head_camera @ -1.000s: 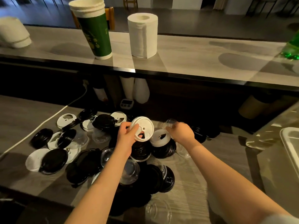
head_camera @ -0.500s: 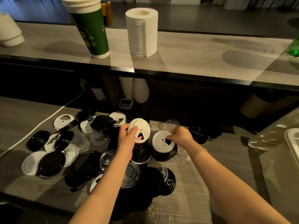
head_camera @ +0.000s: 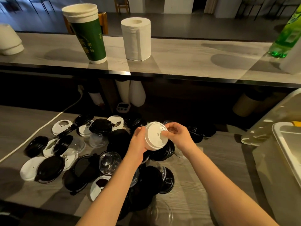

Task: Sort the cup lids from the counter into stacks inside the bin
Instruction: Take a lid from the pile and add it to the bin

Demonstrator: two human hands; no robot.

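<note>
On your far left, a white cable [head_camera: 40, 129] runs across the lower counter [head_camera: 192, 199] toward the back wall. Just right of it lies the scatter of cup lids [head_camera: 91, 154]: black, white and clear ones, many overlapping, some lying flat on the wood. Above them, on the raised ledge [head_camera: 179, 59], stands a tilted stack of green paper cups [head_camera: 88, 35], and beside it a roll of paper towel [head_camera: 136, 39].

Near the middle, your left hand [head_camera: 138, 144] grips a small stack of white lids [head_camera: 155, 136] from its left edge and underside, holding it lifted above the heap of black lids. Your right hand [head_camera: 177, 136] meets the same stack from the other side, thumb and fingertips pinching at its upper right rim. Both hands are closed on that stack, which tilts its top face toward you.

Further right, the bin [head_camera: 286, 144] sits at the frame's edge, only its pale rim and part of its inside showing. A green bottle [head_camera: 288, 35] stands on the ledge above it.
</note>
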